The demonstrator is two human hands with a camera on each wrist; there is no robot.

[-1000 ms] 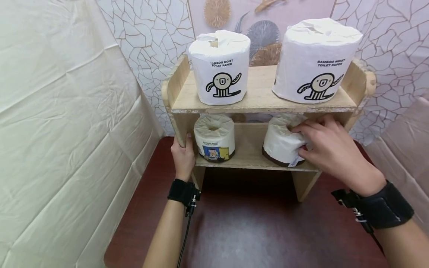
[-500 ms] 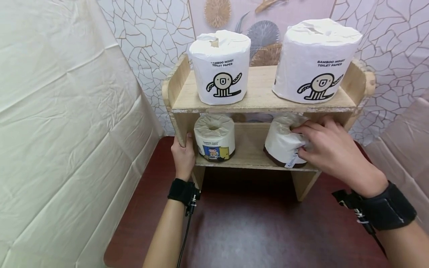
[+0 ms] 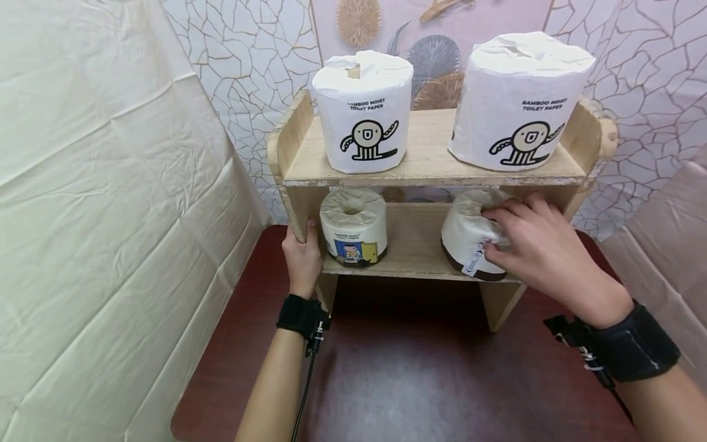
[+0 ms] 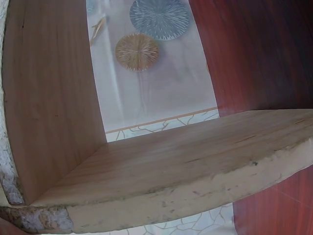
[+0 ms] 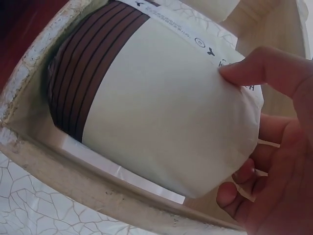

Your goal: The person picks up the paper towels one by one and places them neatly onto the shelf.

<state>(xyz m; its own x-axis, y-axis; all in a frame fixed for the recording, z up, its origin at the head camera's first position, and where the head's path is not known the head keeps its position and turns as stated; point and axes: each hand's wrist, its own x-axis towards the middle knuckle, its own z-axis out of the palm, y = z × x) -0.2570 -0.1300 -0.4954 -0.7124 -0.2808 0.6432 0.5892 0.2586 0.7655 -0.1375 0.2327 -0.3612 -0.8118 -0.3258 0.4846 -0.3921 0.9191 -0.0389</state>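
Observation:
My left hand [image 3: 302, 261] grips the left side panel of a wooden two-tier shelf [image 3: 433, 147]. In the left wrist view that side panel [image 4: 195, 166] fills much of the picture. On the lower tier at the right, my right hand [image 3: 544, 252] holds a wrapped toilet roll [image 3: 461, 236] by its top. The thumb presses the outside of the wrapper, and fingers reach into the top hole. A striped brown band rings the roll's base in the right wrist view, and a printed strip runs down its side. The roll leans slightly.
Another toilet roll [image 3: 353, 227] with a blue and yellow picture stands on the lower tier at left. Two larger rolls stand on the upper tier, one left [image 3: 364, 116] and one right [image 3: 519, 110]. Beneath is a dark red table [image 3: 409, 380].
The roll in my right hand has turned, its printed strip swinging left into fuller view, and has shifted slightly right. My left hand has stayed on the panel.

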